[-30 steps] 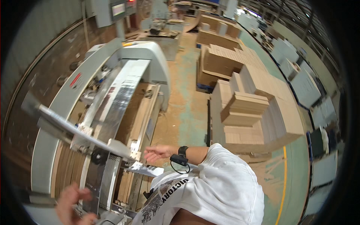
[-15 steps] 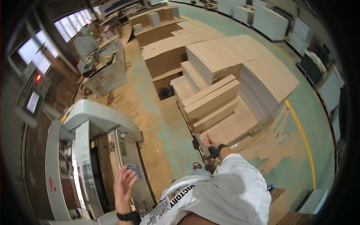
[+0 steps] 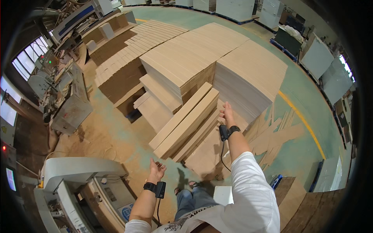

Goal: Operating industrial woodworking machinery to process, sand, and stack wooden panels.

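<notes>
My left hand (image 3: 157, 169) is open, its fingers apart, a little short of the near end of a stack of long narrow tan boards (image 3: 191, 120). My right hand (image 3: 227, 113) is open too, fingers stretched out beside the far end of that stack; whether it touches the wood I cannot tell. Two rows of the boards lie side by side, and a lower row (image 3: 198, 136) sits to their right. Behind them rises a tall pile of wide tan panels (image 3: 182, 50). Its neighbour, another panel pile (image 3: 252, 66), stands to the right. I wear a black strap with a small device on each wrist.
At the lower left stands a white and grey machine (image 3: 83, 167). Loose offcut strips (image 3: 276, 134) lie on the green floor to the right, beside a yellow line (image 3: 303, 116). A grey bin-like cabinet (image 3: 72, 103) is at the left; sawdust (image 3: 105, 136) covers the floor there.
My view has turned toward the board piles. My left hand has moved away from the machine toward the boards' near end, and my right hand has reached forward to their far end.
</notes>
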{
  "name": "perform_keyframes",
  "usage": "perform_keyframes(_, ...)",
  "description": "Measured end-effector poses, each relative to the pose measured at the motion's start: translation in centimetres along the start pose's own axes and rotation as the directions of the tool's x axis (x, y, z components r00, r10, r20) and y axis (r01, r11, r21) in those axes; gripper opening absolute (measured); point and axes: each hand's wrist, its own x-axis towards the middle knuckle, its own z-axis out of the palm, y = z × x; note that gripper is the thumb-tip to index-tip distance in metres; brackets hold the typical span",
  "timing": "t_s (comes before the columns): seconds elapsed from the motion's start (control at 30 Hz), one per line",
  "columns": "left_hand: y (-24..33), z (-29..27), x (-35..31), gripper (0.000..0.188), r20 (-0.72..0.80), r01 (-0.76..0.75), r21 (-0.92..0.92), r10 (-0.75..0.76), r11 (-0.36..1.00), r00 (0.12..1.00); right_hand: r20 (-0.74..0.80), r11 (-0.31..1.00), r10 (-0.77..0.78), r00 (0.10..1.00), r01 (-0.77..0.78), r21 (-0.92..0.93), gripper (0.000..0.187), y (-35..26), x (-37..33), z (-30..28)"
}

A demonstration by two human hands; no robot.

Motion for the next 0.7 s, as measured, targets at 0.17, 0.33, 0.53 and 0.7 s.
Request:
perform_keyframes(0.17, -1.0, 3.3, 2.8, 0.067, 0.182, -0.052, -0.068, 0.064, 0.996, 0.981, 0.083, 0.992, 0.103, 0.991, -0.097, -0.081, 0.063, 1.0, 3.7, 2.7)
perform_keyframes(0.33, -1.4, 3.4, 2.5, 0.063, 0.289, -0.052, -0.205, 0.112, 0.977, 0.951, 0.1, 0.991, 0.106, 0.989, -0.097, -0.094, 0.062, 3.0, 5.4, 3.1)
perform_keyframes(0.53, -2.0, 2.6, 2.3, 0.064, 0.214, -0.17, -0.077, 0.183, 0.982, 0.96, 0.077, 0.994, 0.022, 0.997, -0.014, -0.105, 0.06, 4.2, 4.6, 2.5)
perform_keyframes(0.7, -3.1, -2.5, 1.1, 0.058, 0.175, -0.113, -0.196, 0.148, 0.974, 0.973, 0.148, 0.967, 0.029, 0.989, 0.01, -0.254, 0.05, 5.7, 3.7, 2.9)
